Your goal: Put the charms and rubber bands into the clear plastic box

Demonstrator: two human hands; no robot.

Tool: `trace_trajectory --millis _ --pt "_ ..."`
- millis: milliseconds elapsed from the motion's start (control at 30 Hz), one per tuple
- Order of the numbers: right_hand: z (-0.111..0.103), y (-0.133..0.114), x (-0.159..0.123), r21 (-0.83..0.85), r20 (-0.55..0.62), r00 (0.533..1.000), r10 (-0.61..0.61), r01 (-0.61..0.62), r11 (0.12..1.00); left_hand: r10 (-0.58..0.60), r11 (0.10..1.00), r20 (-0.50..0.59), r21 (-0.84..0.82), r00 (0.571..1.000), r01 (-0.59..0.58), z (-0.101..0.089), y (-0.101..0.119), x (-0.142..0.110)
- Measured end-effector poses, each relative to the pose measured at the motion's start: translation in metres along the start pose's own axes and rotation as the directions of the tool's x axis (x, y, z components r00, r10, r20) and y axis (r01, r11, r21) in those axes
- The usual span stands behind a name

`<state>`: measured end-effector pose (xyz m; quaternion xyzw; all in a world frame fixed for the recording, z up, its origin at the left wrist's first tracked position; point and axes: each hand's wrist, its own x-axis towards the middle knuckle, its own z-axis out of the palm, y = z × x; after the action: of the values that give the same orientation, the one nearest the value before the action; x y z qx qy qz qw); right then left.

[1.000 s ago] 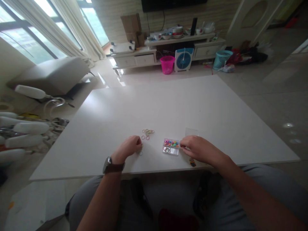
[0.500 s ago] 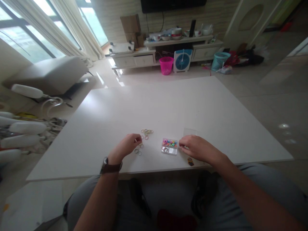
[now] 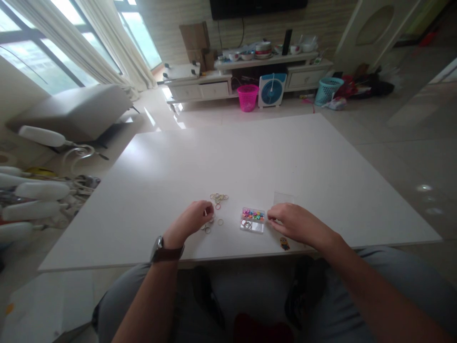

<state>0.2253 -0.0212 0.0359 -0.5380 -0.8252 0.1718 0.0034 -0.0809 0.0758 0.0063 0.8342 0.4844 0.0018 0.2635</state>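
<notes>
My left hand [image 3: 194, 219] is over the table's near part, thumb and fingers pinched together; whatever they hold, if anything, is too small to make out. Around its fingertips lie several thin rings, among them a red ring [image 3: 218, 206], a lone pale ring [image 3: 220, 222] and a grey ring [image 3: 207, 230]. Just beyond is a small heap of pale rings [image 3: 218, 196]. A clear compartment box [image 3: 257, 226] holds bright little pieces in its far part and a few rings in its near part. Right beside it, my right hand [image 3: 294, 221] rests with curled, closed fingers, their contents hidden.
A clear flat lid [image 3: 283, 196] lies behind my right hand. Near the front edge is a yellow cartoon figure piece [image 3: 284, 244]. The white table [image 3: 228, 152] spreads far ahead. Beyond it stand a pink basket [image 3: 247, 97] and a blue fan [image 3: 272, 90].
A pale ring now lies apart, to the right of my left hand's fingertips. The left hand has shifted slightly over the rings near it. My right hand stays beside the box.
</notes>
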Motion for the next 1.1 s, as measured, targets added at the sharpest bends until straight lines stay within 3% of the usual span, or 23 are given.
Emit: trace_trajectory --millis 167,400,633,800,1100 --pt "-0.002 -0.002 -0.001 -0.011 -0.003 1.000 0.007 -0.007 1.000 -0.068 0.996 -0.010 0.053 0.998 0.069 0.006 -0.011 0.001" --pt "-0.002 -0.003 -0.001 -0.015 -0.009 1.000 -0.005 0.005 1.000 -0.120 0.986 0.041 0.120 0.992 0.114 0.015 -0.008 0.004" --pt "-0.001 -0.001 -0.002 0.013 -0.011 1.000 -0.007 0.007 1.000 0.066 0.997 0.049 0.040 0.997 -0.068 0.011 0.012 0.002" --pt "0.001 0.002 -0.001 0.022 -0.007 1.000 -0.005 0.005 1.000 0.012 1.000 0.063 0.012 0.998 -0.013 0.014 0.016 0.002" --pt "-0.003 0.000 -0.001 -0.006 0.004 1.000 0.005 -0.005 1.000 0.054 0.996 0.045 0.072 0.998 -0.057 0.025 0.024 0.000"
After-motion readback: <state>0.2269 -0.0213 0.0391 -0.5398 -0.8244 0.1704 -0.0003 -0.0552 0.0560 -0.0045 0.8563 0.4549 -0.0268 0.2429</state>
